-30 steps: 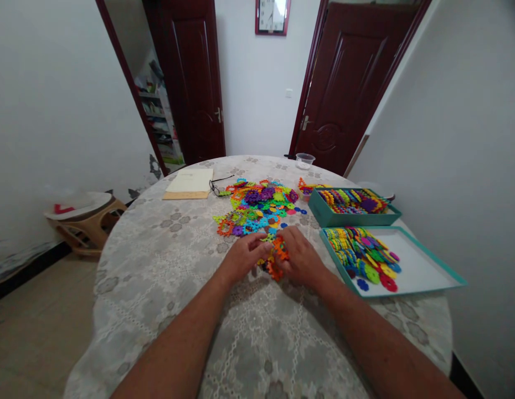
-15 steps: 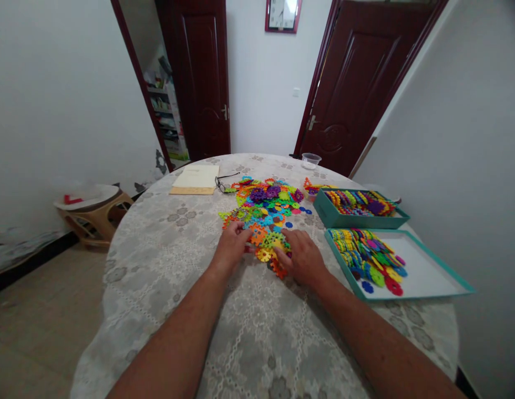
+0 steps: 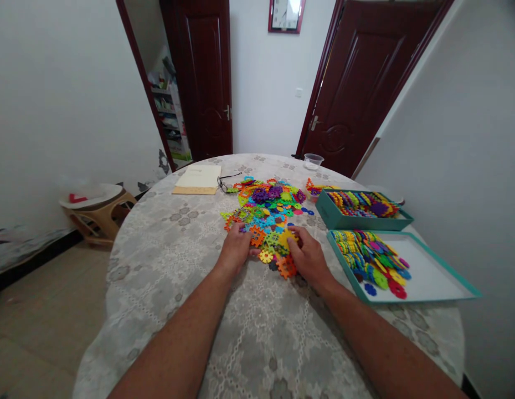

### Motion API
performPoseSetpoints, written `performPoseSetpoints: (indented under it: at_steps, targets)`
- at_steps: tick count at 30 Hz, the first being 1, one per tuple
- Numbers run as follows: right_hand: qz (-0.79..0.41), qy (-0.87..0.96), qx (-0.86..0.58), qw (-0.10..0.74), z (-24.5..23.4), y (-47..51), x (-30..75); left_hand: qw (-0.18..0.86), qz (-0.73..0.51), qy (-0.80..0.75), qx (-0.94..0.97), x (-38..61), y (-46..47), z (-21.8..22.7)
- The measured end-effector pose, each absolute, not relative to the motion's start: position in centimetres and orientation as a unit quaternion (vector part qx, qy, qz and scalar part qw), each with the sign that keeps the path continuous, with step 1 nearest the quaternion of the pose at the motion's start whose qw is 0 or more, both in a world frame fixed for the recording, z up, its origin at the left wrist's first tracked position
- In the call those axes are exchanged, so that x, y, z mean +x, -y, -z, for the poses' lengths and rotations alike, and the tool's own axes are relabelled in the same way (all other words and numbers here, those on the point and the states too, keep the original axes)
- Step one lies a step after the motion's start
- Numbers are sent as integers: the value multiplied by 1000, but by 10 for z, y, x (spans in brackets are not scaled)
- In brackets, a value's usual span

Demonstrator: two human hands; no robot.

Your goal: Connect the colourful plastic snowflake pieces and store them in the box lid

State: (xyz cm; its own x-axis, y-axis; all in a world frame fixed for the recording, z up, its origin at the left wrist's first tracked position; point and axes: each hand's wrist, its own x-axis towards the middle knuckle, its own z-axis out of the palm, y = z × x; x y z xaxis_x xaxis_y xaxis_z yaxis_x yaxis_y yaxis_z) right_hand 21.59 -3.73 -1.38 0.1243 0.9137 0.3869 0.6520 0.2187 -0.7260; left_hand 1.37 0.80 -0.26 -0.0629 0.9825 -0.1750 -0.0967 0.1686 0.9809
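My right hand (image 3: 310, 256) pinches a yellow gear-shaped plastic piece (image 3: 287, 240) at the right side of the near pile. Below its fingers lies an orange square cogged piece (image 3: 286, 267). My left hand (image 3: 235, 247) rests at the pile's left edge, fingers apart and partly hidden, beside an orange cogged piece (image 3: 257, 236). Between the hands are a green cogged piece (image 3: 273, 239) and a yellow flower-shaped disc (image 3: 266, 256). The heap of coloured interlocking pieces (image 3: 268, 194) spreads beyond both hands.
A teal box (image 3: 340, 217) full of sorted discs stands at the right. In front of it, its shallow lid (image 3: 432, 271) holds rows of discs. Farther back are a notebook (image 3: 198, 177), eyeglasses (image 3: 224, 185) and a clear plastic bowl (image 3: 313, 161). A wooden stool (image 3: 99, 213) stands left.
My right hand has lifted slightly with the yellow gear-shaped piece in its fingers, and the orange cogged piece below shows more fully. My left hand has barely moved. The view has shifted slightly.
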Motion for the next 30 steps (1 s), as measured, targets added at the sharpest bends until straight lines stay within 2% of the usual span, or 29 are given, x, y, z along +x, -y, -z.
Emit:
performPoseSetpoints:
  at_steps: [4, 10, 16, 19, 24, 27, 30]
  targets:
    - [-224, 615, -568, 499, 10, 39, 217, 602, -484, -490, 404, 14, -5, 3]
    - [-194, 723, -471, 468, 19, 41, 206, 709, -389, -392, 439, 12, 1, 5]
    - [-158, 758, -459, 436, 12, 42, 208, 683, -354, -376, 516, 11, 3, 8]
    - [-142, 776, -488, 374, -5, 48, 219, 658, -394, -405, 497, 10, 0, 8]
    - [-162, 831, -496, 193, -24, 60, 235, 659, -463, -409, 429, 14, -1, 6]
    - [-145, 825, -523, 154, -20, 61, 230, 655, -481, -408, 417, 21, 2, 9]
    - [-129, 819, -537, 153, -10, 57, 222, 632, -507, -414, 416, 26, 4, 11]
